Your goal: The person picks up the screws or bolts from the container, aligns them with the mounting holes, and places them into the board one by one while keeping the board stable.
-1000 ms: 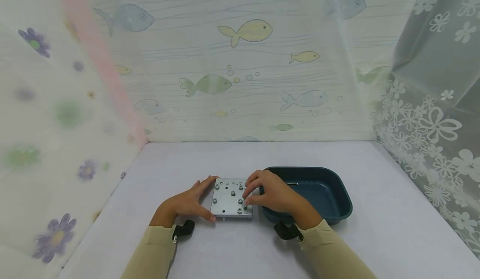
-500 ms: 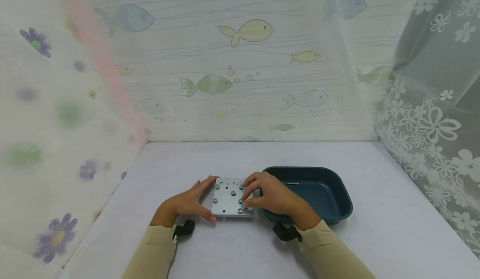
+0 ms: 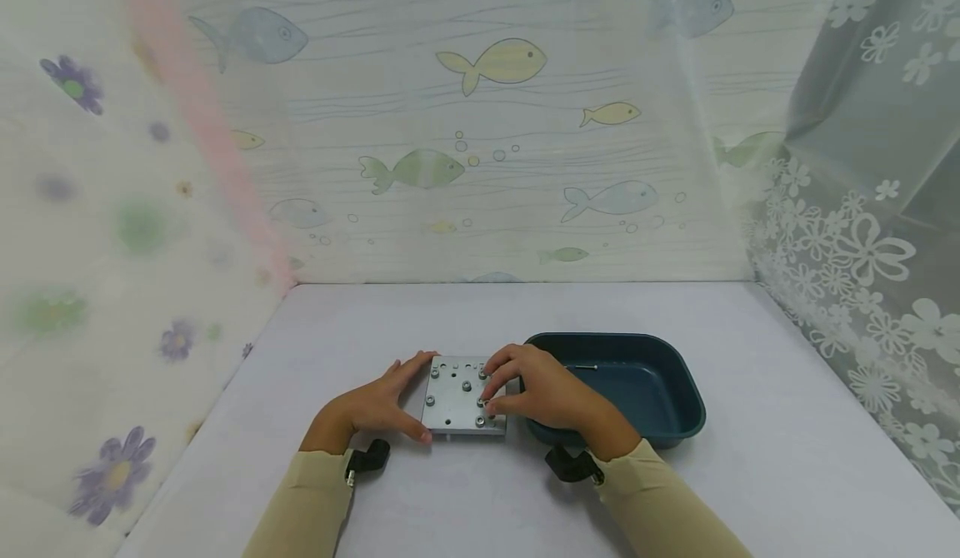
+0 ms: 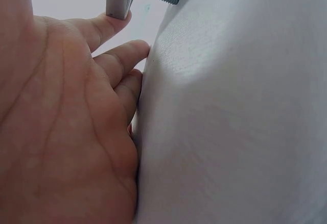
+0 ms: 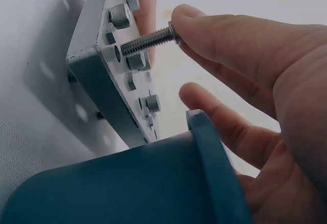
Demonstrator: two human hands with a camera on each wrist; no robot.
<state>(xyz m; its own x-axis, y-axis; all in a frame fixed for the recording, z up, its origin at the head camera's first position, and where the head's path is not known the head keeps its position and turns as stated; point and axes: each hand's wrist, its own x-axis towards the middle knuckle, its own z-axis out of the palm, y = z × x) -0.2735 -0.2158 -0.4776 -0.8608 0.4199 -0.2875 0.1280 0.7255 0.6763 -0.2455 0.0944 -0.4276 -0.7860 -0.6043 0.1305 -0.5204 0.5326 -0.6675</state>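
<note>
- One blue tub (image 3: 652, 400) crowds the one metal plate (image 3: 453, 411) on the table (image 3: 480, 500); one thin rod (image 3: 585, 367) inside.
- My right hand (image 3: 551, 390) pinches one bolt (image 5: 148, 42) by a corner hole (image 5: 117, 54).
- Left hand (image 3: 377, 404) spreads against the plate's left side.
- I count six other bolts (image 3: 467, 386), perhaps more behind my right hand.

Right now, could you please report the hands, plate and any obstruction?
Left hand holding metal plate by its edges. Right hand pinching screw, tip close to a hole. Blue tray beside metal plate, possibly in the way.
</note>
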